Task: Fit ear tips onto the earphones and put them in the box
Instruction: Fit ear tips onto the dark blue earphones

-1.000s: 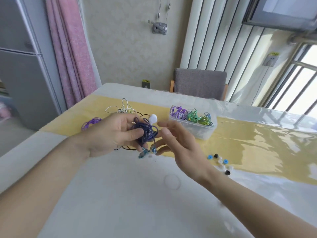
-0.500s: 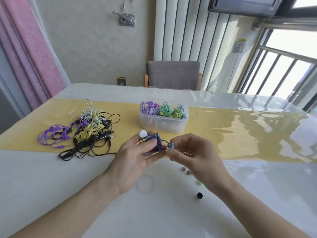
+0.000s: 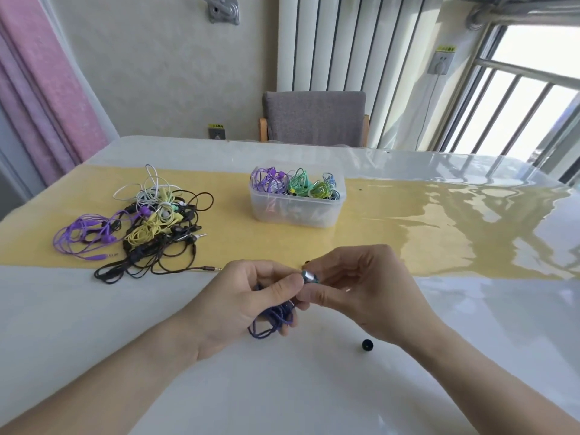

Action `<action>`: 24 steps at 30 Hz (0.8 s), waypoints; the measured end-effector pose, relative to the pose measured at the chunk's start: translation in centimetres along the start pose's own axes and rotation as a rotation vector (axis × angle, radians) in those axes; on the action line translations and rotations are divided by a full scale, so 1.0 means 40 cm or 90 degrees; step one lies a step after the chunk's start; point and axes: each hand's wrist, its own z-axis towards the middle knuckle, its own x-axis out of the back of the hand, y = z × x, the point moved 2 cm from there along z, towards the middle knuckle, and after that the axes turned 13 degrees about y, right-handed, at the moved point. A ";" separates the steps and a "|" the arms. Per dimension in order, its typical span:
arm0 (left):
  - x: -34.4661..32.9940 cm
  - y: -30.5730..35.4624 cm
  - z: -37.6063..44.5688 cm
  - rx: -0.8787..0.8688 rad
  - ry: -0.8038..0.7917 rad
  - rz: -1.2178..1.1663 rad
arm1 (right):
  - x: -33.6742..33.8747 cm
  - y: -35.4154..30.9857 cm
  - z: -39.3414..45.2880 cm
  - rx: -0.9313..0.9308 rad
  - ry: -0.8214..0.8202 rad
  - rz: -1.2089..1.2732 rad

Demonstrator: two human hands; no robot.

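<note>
My fingers hide most of the small silver-and-teal earbud [image 3: 309,275] pinched between my two hands above the glossy white desk [image 3: 125,324]; whether an ear tip sits on it cannot be made out. My left hand [image 3: 248,306] is curled, thumb and forefinger nipping the earbud from the left, with a bunched dark purple earphone cord [image 3: 276,318] gathered in its palm and looping out below the fingers. My right hand [image 3: 361,287] is curled too, its fingertips gripping the same earbud from the right. A small black ear tip [image 3: 367,344] lies loose on the desk just beside my right wrist. Farther back, on the yellow runner [image 3: 229,237], a clear plastic box [image 3: 298,208] holds coiled purple, green and blue earphones. Well to its left sprawls a tangled heap of purple, yellow, white and black earphones [image 3: 141,224], their cords too knotted to count.
</note>
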 end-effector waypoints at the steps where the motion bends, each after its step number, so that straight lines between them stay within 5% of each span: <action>1: -0.002 -0.001 0.001 -0.014 0.006 0.011 | 0.002 0.000 0.002 -0.011 0.007 -0.014; 8: -0.003 -0.009 0.009 -0.093 0.105 0.010 | -0.001 -0.001 0.002 -0.035 0.007 0.036; 18: -0.021 -0.018 -0.007 -0.062 0.056 0.025 | -0.015 0.008 -0.006 -0.014 0.081 0.005; 24: -0.018 -0.027 -0.005 -0.083 0.099 0.056 | 0.013 0.006 0.021 -0.093 -0.072 0.058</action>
